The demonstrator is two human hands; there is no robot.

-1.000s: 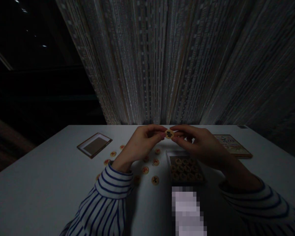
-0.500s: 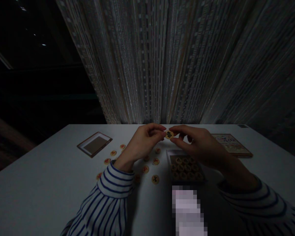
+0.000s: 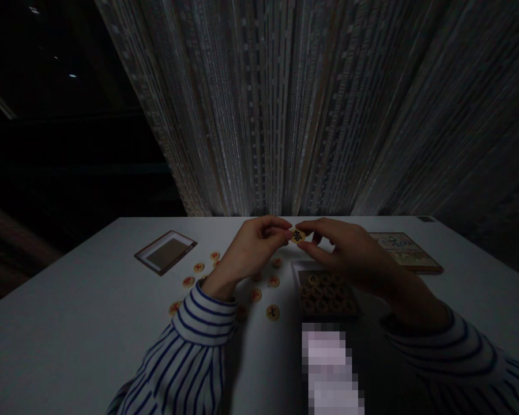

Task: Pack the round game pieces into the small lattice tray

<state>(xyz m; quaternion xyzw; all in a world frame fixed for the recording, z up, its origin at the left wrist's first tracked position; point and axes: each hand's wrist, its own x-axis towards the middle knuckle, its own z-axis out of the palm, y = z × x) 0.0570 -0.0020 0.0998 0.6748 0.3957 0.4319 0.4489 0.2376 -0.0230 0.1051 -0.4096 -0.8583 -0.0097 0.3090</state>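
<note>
On the white counter (image 3: 78, 328), far left: shallow brown-rimmed tray (image 3: 168, 253). Next, loose Chinese chess pieces (image 3: 256, 295), mostly red-marked, scattered about the left forearm; 1 black-marked disc (image 3: 273, 312) nearest the viewer. Left hand (image 3: 256, 249): thumb and fingers drawn nearly together at the left edge of 1 raised black-character piece (image 3: 298, 235). Open box (image 3: 303, 266), partly filled with rows of pieces. Right hand (image 3: 352, 248): thumb and forefinger parted by that raised piece's width, pinching it. Far right: printed panel (image 3: 409, 252), lying flat, partly behind the right hand.
</note>
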